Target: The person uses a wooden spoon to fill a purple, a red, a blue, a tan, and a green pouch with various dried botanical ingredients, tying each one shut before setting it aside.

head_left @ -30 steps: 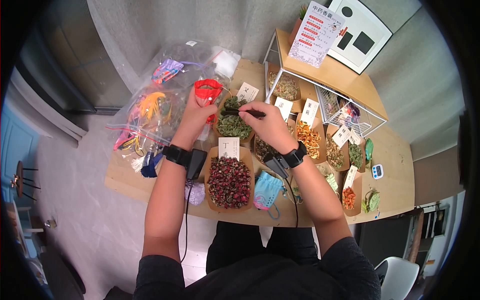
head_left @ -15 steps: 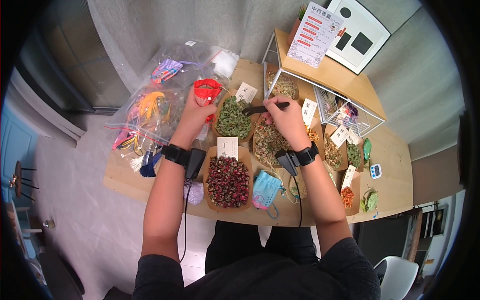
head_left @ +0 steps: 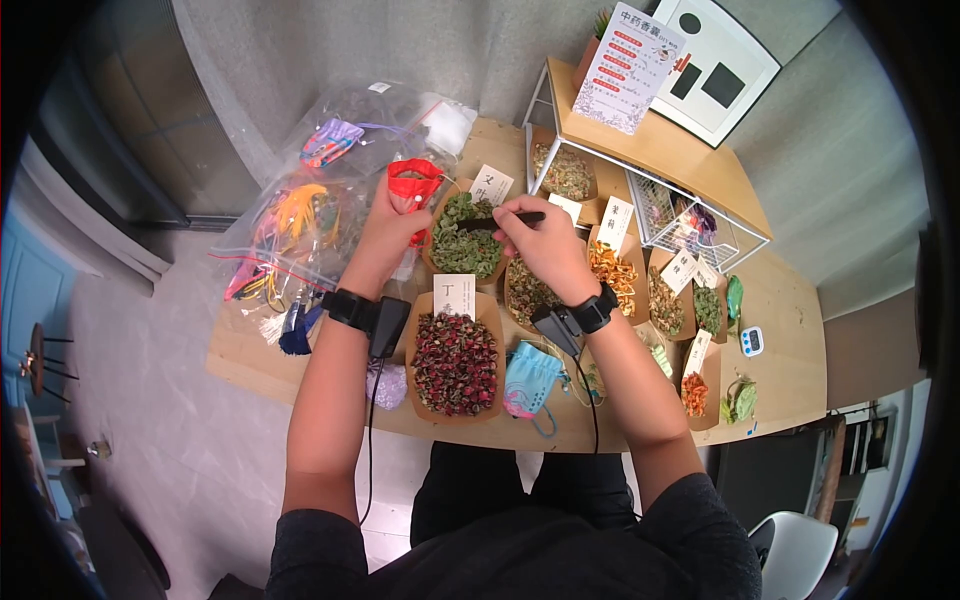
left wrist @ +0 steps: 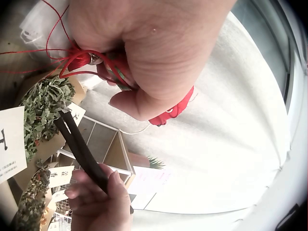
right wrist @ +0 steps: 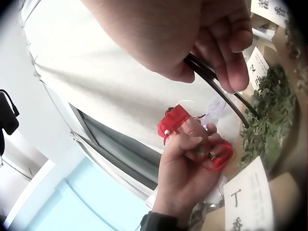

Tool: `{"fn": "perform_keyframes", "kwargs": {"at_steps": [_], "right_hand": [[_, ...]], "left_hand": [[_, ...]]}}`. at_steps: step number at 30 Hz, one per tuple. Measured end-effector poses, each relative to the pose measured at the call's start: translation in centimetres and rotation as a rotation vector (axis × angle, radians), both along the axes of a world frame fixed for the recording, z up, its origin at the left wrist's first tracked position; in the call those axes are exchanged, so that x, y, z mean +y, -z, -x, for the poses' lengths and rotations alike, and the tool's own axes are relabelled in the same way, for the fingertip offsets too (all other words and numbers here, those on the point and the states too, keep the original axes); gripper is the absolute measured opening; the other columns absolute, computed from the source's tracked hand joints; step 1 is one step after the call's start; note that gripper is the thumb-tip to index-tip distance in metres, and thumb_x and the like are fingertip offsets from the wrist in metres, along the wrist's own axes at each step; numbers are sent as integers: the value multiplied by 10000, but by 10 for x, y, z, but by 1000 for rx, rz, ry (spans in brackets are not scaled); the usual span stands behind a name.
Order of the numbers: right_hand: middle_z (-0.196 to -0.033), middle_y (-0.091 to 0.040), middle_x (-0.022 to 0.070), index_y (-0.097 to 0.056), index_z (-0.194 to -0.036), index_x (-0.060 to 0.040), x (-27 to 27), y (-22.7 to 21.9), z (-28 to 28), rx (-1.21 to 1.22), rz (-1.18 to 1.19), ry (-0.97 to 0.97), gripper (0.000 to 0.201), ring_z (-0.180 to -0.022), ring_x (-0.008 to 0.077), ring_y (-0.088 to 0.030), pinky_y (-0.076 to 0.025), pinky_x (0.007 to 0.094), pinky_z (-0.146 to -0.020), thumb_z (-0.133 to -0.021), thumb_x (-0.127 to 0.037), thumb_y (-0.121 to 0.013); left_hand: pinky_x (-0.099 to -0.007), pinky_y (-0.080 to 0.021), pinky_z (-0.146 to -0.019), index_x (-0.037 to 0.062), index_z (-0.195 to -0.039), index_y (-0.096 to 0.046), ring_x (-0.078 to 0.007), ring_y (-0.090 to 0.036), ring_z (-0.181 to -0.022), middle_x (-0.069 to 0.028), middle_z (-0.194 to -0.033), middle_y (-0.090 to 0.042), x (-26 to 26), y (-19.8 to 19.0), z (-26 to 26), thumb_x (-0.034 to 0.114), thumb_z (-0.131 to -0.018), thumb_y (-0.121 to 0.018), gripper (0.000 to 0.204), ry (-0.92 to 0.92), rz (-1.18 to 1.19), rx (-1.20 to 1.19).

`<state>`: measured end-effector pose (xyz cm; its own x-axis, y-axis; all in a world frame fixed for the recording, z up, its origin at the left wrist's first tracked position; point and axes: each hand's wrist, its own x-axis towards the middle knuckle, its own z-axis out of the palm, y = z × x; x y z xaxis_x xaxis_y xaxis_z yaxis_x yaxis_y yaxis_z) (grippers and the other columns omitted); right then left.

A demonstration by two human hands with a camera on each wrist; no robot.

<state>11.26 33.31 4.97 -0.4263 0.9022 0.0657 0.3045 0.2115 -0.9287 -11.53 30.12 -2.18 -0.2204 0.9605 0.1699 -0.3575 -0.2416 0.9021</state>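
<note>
My left hand [head_left: 388, 232] grips a red drawstring pouch [head_left: 415, 178], its mouth held upward beside the leaf tray. A red cord and tassel hang by the fingers in the left wrist view. In my right hand [head_left: 550, 248] is a pair of black tongs [left wrist: 83, 150], pinched between thumb and fingers. Their two tips reach into the dried green leaves [right wrist: 269, 115] in a brown paper tray. Closer to my body, another paper tray [head_left: 415, 395] holds dark red dried buds [head_left: 457, 365].
Several more paper trays with labels, among them one of orange dried pieces [head_left: 612, 275], stand to the right. A blue pouch [head_left: 533, 378] lies near the front edge. Clear plastic bags [head_left: 330, 210] cover the left side. A wooden shelf [head_left: 650, 140] rises at the back.
The right hand and tongs swung right, to the edge of the leaf tray, then came back left into the leaves. The left hand and red pouch have stayed in place.
</note>
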Motion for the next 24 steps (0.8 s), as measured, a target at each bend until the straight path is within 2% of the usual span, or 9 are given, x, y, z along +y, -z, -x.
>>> {"fn": "perform_keyframes", "kwargs": {"at_steps": [2,5,8,11,19,22,24], "right_hand": [[-769,-720,108,-702,-970,14,-1,1,5,17,7,-10,210,-615,159,-659,-518,287,-589,-939,-192,-682],[-771,-708,142,-701,-962,0,6,15,9,-150,-166,-31,195,-664,233,-675,-530,333,-650,-899,-185,-704],[-790,-696,168,-696,-930,-2,3,16,10,-149,-213,-9,178,-710,283,-675,-531,365,-702,-869,-170,-703],[-776,-689,156,-675,-950,0,1,18,11,-133,-291,-19,153,-700,261,-672,-530,353,-694,-872,-131,-683],[-748,-659,118,-632,-1040,-8,-1,17,2,-69,-256,-36,172,-686,191,-642,-523,322,-684,-876,-54,-657],[-747,-656,98,-634,-1048,-10,2,14,-5,-45,-248,-13,167,-688,164,-635,-519,306,-679,-886,-47,-649],[-740,-653,80,-634,-1051,-12,5,10,-9,-13,-255,-8,161,-685,139,-628,-513,291,-668,-894,-42,-643]], "left_hand": [[-259,-486,-805,61,-1386,-457,-118,-577,-1001,-31,-1205,-587,0,1,0,-91,-731,-630,695,1,-3,-3],[-261,-487,-808,62,-1390,-454,-118,-577,-1001,-31,-1204,-588,0,1,0,-90,-732,-633,699,4,-6,-6],[-262,-489,-811,64,-1392,-451,-119,-577,-1003,-31,-1202,-588,0,1,0,-89,-733,-636,700,4,-6,-8],[-267,-490,-820,64,-1392,-450,-121,-577,-1009,-29,-1199,-589,0,1,0,-88,-734,-639,702,13,-1,-14],[-279,-496,-858,57,-1401,-444,-128,-582,-1030,-31,-1203,-593,0,-2,-2,-89,-737,-639,707,6,-15,-19],[-265,-492,-743,89,-1369,-466,-120,-581,-979,-14,-1171,-582,-1,-4,-4,-131,-753,-588,665,-10,0,14],[-273,-501,-791,83,-1384,-456,-132,-586,-1033,-21,-1203,-585,-1,-2,-3,-128,-747,-594,685,-13,-2,29]]}}
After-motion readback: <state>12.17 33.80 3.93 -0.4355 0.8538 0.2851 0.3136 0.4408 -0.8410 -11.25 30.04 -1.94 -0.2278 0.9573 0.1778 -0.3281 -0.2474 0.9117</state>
